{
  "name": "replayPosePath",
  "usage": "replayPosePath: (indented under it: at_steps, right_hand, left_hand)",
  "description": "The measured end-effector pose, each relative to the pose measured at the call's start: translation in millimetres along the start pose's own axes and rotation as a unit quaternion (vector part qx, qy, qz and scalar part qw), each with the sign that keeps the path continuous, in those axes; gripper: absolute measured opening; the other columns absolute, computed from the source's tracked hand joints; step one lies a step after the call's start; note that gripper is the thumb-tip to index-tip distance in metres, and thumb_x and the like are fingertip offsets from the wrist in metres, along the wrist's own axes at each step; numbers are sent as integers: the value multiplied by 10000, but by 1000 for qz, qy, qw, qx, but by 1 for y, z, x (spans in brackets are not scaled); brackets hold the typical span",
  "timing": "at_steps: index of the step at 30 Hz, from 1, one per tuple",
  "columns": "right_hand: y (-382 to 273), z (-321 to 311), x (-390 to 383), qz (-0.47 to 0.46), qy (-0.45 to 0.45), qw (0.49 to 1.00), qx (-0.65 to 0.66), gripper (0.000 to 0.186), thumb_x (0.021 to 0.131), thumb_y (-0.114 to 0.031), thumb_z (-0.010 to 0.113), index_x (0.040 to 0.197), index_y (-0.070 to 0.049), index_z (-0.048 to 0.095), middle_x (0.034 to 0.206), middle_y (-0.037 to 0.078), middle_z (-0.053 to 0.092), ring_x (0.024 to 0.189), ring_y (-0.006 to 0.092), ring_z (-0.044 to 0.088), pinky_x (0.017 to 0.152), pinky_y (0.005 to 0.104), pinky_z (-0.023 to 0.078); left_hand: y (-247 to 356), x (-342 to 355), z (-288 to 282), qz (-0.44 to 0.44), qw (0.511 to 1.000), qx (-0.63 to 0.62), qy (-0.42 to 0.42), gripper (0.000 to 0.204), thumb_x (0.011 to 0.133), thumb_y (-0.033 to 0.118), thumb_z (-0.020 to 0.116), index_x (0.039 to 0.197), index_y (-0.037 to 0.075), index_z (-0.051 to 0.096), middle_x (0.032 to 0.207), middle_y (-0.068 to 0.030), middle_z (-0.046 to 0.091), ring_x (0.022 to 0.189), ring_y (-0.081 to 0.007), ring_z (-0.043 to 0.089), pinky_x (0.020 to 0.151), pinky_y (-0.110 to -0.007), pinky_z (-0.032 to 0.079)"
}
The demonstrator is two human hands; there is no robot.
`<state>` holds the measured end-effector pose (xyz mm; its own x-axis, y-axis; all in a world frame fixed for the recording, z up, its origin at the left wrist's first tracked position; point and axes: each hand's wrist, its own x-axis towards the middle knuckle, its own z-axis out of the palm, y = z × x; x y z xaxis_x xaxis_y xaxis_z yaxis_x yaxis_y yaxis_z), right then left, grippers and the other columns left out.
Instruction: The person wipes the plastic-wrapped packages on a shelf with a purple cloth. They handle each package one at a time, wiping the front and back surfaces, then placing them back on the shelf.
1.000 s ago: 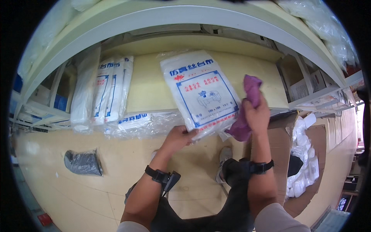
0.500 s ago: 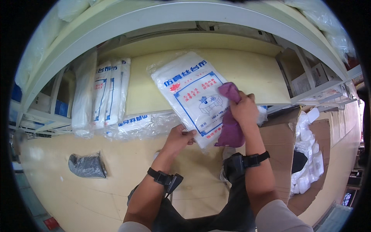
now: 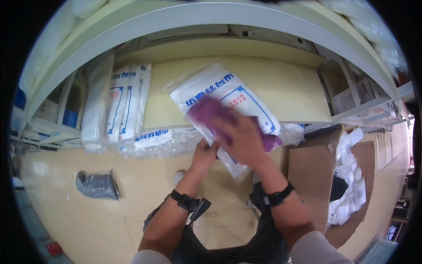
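A flat white plastic package [image 3: 206,81] with blue and red print lies tilted across the front edge of the shelf. At its lower left edge my left hand [image 3: 205,155] is closed, pinching the plastic. Over the package my right hand [image 3: 246,140] grips a purple cloth [image 3: 210,113], pressed against the printed face; hand and cloth are smeared by motion. Much of the print is hidden beneath them. Each wrist wears a black strap with a small device.
Similar white packages [image 3: 127,103] stand at the left of the shelf [image 3: 290,83]. More bagged packages [image 3: 165,141] lie below its front edge. A dark plastic-wrapped bundle [image 3: 97,185] lies on the floor. At right, a cardboard box [image 3: 310,176] holds white plastic bundles [image 3: 351,189].
My right hand has swept the purple cloth leftward across the package, from its right edge to its middle. My left hand still holds the lower left edge.
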<state>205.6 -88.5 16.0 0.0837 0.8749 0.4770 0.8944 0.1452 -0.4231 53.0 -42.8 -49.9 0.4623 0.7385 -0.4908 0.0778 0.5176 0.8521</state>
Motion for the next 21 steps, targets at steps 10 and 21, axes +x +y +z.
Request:
replayPosePath:
  at_steps: [10,21]
  right_hand:
    - [66,-19,-7,331,17,934,-136,348,887,-173,647,1227,-132,712,1109,236,622,869,425,686,794,487,578]
    - [31,-7,-1,300,28,952,-54,489,904,-148,680,1377,-55,595,1251,290,582,1051,450,648,929,486,538]
  left_hand:
    - [11,-7,-26,-33,985,152,-73,318,1012,237,658,1213,-10,656,1033,-81,735,854,-135,665,724,-299,541]
    - [16,-2,-14,6,999,-25,47,371,1024,291,636,1247,-6,643,1143,-112,714,1050,-195,665,888,-346,515]
